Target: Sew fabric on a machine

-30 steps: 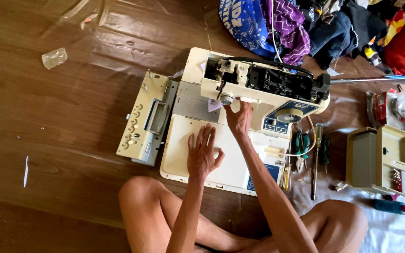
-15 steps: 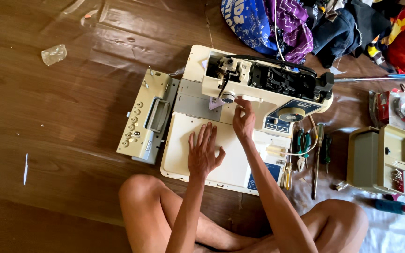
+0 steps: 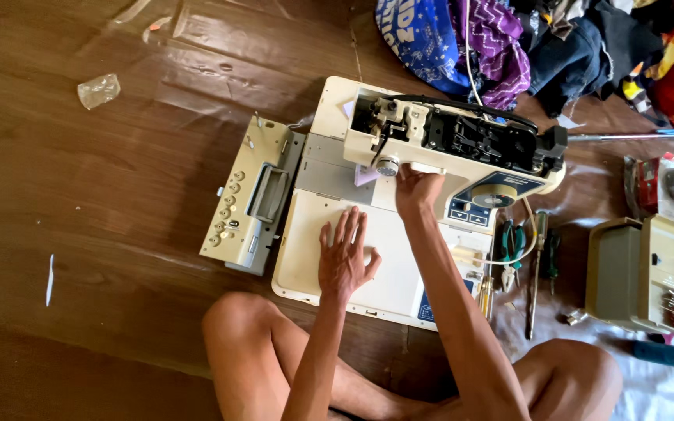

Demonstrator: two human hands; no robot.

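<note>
Dark brown wooden floor (image 3: 103, 179), glossy, partly under clear plastic sheeting. Directly on it: opened cream sewing machine (image 3: 431, 179) on its flat base, detached beige cover panel (image 3: 253, 204) just beside its left edge, crumpled plastic scrap (image 3: 98, 90) well apart at upper left, heap of clothes (image 3: 540, 43) above, beige accessory box (image 3: 649, 274) at right, screwdriver (image 3: 536, 273) and pliers (image 3: 513, 257) between.

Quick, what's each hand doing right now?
Left hand: open, flat on the cream base plate.
Right hand: fingers curled against the sewing machine; grip unclear.

one sewing machine (image 3: 446, 148), two screwdrivers (image 3: 536, 273)
</note>
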